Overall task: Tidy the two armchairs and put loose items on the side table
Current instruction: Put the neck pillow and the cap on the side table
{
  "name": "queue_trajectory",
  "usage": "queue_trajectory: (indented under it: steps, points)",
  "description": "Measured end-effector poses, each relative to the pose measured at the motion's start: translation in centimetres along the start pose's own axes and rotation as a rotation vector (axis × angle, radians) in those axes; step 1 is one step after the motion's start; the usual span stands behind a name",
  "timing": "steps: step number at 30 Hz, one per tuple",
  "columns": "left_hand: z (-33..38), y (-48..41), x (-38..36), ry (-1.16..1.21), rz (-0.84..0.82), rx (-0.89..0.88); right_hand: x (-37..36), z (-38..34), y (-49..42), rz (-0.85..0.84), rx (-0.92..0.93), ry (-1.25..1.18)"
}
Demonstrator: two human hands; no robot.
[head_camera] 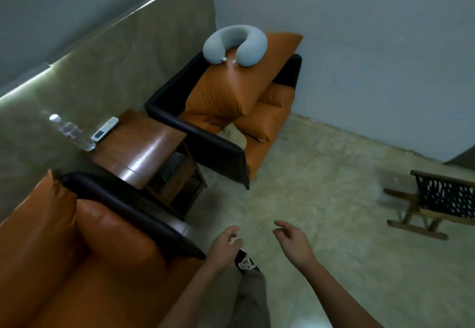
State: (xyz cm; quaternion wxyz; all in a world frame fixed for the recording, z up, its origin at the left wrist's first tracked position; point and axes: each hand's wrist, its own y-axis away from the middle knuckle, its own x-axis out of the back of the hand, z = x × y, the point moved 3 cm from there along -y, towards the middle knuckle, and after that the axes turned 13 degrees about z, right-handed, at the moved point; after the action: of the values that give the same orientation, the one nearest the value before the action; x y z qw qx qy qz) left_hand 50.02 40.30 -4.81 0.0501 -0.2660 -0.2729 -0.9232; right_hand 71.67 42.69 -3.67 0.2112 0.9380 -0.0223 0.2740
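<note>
We hold both arms out low over the floor, in front of the near armchair [115,237]. Our left hand [226,244] hangs palm down with its fingers loosely curled and grasps nothing. Our right hand [293,243] is just beside it but apart, fingers relaxed and a little spread, also empty. Below the left hand we see one shoe [245,261].

We count two armchairs, both orange with black arms; the far armchair [205,145] stands against the wall. Between them is one side table [144,147]. On its back edge are one bottle [72,132] and one remote [104,129], just beside each other.

The far armchair carries two loose cushions: a big cushion [226,88] tilted across the seat and back, and a second cushion [264,119] under its lower corner. One grey neck pillow [235,43] rests on top of the big cushion. One pale thing [232,133] lies in the seat, and we cannot tell what it is.

One wooden chair [442,199] stands well apart at the right.
</note>
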Motion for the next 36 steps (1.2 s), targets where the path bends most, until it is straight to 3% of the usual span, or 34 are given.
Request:
queue_trajectory:
  steps: [10,19,26,29,36]
  points:
    - [12.3,-16.4,1.1,0.062,0.006,-0.094,4.2,-9.7,-17.1,0.083,0.025,0.022]
    - [20.3,-27.7,0.1,0.077,0.076,-0.044,5.2,-14.8,-32.7,0.051,0.041,0.016]
    - [27.5,-36.7,0.8,0.258,0.262,0.155,8.2,-24.7,-49.4,-0.084,0.216,0.064]
    - [31.9,-40.9,3.2,0.318,0.374,0.147,8.8,-31.0,-56.1,-0.094,0.288,0.013]
    - [40.2,-49.0,9.8,0.351,0.463,0.081,7.7,-41.9,-65.2,-0.008,0.542,-0.06]
